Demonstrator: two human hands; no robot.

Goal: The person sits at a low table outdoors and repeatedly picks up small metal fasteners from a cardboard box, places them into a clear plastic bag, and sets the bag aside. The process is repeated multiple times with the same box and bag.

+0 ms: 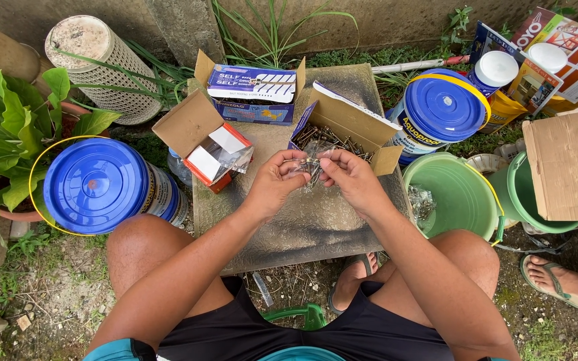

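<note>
— While the person sat low, what did the hands do?

— The left hand (277, 179) and the right hand (344, 175) both pinched a small clear bag of screws (310, 164). They held it up over the tabletop (302, 220).

— Where was that?

— Just in front of an open cardboard box of screws (342, 130).

— What else was near?

— A small red and white box (210, 150) lay to the left. Blue-lidded buckets (95, 184) stood at both sides, and a green bucket (456, 194) stood on the right.
</note>
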